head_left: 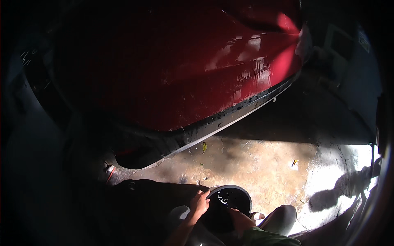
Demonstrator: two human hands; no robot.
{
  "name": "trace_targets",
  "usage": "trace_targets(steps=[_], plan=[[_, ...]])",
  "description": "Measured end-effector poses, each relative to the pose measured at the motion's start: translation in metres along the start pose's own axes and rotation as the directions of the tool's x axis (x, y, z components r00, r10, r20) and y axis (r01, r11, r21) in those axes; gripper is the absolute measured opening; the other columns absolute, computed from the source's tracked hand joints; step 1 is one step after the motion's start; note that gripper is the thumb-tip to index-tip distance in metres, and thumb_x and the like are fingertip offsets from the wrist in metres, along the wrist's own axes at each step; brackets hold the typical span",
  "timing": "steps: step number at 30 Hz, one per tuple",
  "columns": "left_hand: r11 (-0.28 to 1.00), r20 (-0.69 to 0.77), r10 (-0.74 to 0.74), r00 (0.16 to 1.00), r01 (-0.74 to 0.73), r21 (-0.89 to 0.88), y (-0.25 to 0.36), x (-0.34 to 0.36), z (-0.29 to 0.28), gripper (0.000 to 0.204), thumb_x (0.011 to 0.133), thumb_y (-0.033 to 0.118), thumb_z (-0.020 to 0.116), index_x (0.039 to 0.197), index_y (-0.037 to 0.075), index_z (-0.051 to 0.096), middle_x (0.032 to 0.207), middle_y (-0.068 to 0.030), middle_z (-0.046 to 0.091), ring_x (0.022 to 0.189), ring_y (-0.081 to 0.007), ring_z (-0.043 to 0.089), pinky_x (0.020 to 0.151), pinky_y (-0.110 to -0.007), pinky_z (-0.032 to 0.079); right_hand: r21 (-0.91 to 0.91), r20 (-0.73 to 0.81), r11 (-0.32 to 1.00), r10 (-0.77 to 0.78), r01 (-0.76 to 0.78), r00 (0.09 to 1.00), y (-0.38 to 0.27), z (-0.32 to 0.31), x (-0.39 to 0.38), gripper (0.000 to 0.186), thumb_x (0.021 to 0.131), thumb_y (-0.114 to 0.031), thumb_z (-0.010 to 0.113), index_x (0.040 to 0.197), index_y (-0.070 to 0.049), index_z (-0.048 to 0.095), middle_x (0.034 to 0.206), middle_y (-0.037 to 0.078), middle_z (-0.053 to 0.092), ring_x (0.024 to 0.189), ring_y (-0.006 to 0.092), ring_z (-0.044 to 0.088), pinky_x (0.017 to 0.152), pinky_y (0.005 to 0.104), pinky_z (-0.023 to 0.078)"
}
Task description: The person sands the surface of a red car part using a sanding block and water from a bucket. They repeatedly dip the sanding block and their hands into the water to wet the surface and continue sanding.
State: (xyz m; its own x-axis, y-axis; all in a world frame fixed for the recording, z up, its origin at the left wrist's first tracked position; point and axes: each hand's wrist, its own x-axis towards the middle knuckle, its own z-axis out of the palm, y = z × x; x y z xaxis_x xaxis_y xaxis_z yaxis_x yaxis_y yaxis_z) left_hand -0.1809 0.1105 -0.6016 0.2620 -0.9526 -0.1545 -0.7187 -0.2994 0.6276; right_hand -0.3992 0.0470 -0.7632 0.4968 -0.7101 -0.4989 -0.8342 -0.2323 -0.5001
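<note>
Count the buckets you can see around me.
1: the black bucket, below the red car in view, your left hand gripping its rim. Dark areas may hide others.

A red car point(180, 86) with a streaked side spans the upper view, above a partly sunlit floor point(266, 164). The left hand point(200, 203) grips the rim of a dark bucket point(243, 197); the right hand point(241, 219) reaches into it. A leaf point(204, 147) lies near the car.
</note>
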Motion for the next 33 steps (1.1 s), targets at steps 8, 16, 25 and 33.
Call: trace_targets(steps=[8,16,25,33], plan=[[0.986,0.008,0.147,0.989,-0.147,0.077,-0.043,0.049,-0.019,0.036,0.084,0.019,0.071,0.119,0.01,0.067,0.111,-0.0169,0.068,0.108,-0.0346,0.064,0.093,-0.044,0.051,0.123,-0.237,0.989,-0.056,0.088,0.97,-0.053,-0.051,0.03,0.042,0.073,-0.032,0.081,0.106,-0.006,0.073,0.094,0.014,0.073,0.087,0.0259,0.071,0.076,0.0382,0.055],[0.552,-0.284,0.816,0.504,-0.53,0.644,0.163,0.085,-0.28,0.055,0.085,0.018,0.073,0.137,0.024,0.058,0.159,-0.015,0.031,0.145,-0.0344,0.033,0.116,-0.057,0.027,0.942,0.032,0.336,-0.144,0.019,0.989,-0.112,-0.095,0.048,0.037,0.07,-0.024,0.084,0.098,-0.004,0.069,0.083,0.012,0.068,0.078,0.0252,0.067,0.071,0.0393,0.054],[0.315,-0.333,0.935,0.125,0.144,0.938,0.218,0.09,-0.485,0.06,0.093,0.061,0.052,0.147,0.035,0.047,0.159,-0.0083,0.033,0.144,-0.0333,0.034,0.113,-0.061,0.029,0.673,-0.394,0.53,-0.333,0.515,0.857,-0.053,-0.077,0.058,0.04,0.069,-0.018,0.085,0.104,-0.004,0.07,0.089,0.013,0.07,0.085,0.0299,0.069,0.078,0.0406,0.055],[0.024,-0.015,0.958,0.286,-0.026,0.999,0.294,0.192,-0.346,0.059,0.093,0.053,0.058,0.148,0.035,0.045,0.164,-0.0079,0.02,0.151,-0.031,0.019,0.121,-0.059,0.014,0.8,-0.341,0.487,-0.113,0.351,0.933,-0.093,-0.132,0.031,0.038,0.081,-0.018,0.075,0.115,-0.003,0.065,0.109,0.012,0.068,0.102,0.0292,0.065,0.087,0.0493,0.057]])
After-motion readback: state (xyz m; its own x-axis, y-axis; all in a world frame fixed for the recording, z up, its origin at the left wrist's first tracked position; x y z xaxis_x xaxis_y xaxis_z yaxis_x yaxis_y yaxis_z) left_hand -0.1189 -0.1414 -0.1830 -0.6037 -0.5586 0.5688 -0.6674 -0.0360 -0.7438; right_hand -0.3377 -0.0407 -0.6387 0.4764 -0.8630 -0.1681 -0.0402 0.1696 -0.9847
